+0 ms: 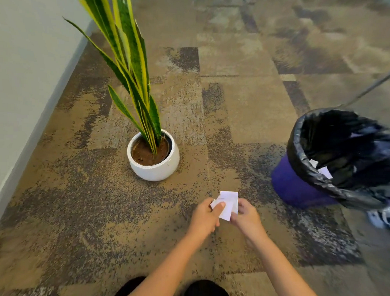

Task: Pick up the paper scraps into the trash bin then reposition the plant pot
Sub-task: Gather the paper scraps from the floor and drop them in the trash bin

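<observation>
Head view: left hand (203,215) and right hand (246,215) pinch white paper scraps (228,204) above carpet (236,109), long edges pointing ahead, between upright plant pot (154,166) and lined trash bin (322,175).
</observation>
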The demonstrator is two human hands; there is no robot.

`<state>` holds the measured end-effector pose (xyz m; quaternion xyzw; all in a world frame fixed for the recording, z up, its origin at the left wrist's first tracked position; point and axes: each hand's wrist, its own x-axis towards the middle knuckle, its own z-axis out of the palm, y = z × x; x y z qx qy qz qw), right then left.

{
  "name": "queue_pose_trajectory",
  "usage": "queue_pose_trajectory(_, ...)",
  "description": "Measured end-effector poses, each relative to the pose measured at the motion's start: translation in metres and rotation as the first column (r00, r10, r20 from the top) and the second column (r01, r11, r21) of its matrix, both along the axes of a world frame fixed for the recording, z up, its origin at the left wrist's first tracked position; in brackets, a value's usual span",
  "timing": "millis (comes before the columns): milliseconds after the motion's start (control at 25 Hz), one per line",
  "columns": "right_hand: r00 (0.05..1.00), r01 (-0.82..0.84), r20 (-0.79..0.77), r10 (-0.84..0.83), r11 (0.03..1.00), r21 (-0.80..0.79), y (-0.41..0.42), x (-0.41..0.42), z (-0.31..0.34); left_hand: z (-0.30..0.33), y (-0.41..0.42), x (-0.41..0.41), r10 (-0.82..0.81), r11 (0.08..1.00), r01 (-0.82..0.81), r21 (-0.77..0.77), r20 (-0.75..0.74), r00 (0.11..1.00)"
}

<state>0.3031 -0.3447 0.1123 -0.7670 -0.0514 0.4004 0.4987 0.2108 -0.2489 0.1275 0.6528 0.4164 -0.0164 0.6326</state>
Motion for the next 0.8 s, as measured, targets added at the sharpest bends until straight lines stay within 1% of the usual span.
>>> queue_pose_trajectory(80,0.994,0.103,0.012,-0.105,0.991,0.087,-0.009,0.015,0.028,0.023,-0.014,0.024,-0.027,1.0,0.026,0.017,0.064,0.998)
queue_pose_trajectory(200,0.962,0.238,0.09,-0.257,0.954,0.184,-0.031,0.047,0.069,0.057,-0.033,0.068,-0.099,0.994,0.091,0.06,0.142,0.985)
queue_pose_trajectory(320,0.925,0.292,0.177,-0.336,0.928,0.234,-0.057,0.088,0.108,0.087,-0.052,0.12,-0.206,0.978,0.193,0.085,0.18,0.962)
queue_pose_trajectory(440,0.868,0.389,0.243,-0.433,0.897,0.208,-0.08,0.133,0.138,0.113,-0.072,0.172,-0.29,0.957,0.277,0.091,0.193,0.937)
queue_pose_trajectory(520,0.822,0.469,0.284,-0.493,0.87,0.151,-0.094,0.162,0.15,0.128,-0.085,0.204,-0.312,0.95,0.311,0.039,0.199,0.929)
queue_pose_trajectory(600,0.793,0.533,0.294,-0.533,0.841,0.088,-0.106,0.186,0.154,0.138,-0.096,0.23,-0.284,0.954,0.297,-0.047,0.183,0.941)
queue_pose_trajectory(640,0.789,0.552,0.28,-0.547,0.831,0.068,-0.112,0.197,0.154,0.141,-0.099,0.241,-0.266,0.956,0.282,-0.081,0.168,0.949)
queue_pose_trajectory(720,0.812,0.544,0.235,-0.535,0.838,0.03,-0.12,0.213,0.153,0.144,-0.103,0.255,-0.26,0.951,0.28,-0.135,0.145,0.955)
queue_pose_trajectory(800,0.825,0.54,0.168,-0.539,0.841,0.048,-0.124,0.22,0.153,0.144,-0.102,0.261,-0.283,0.935,0.306,-0.181,0.145,0.948)
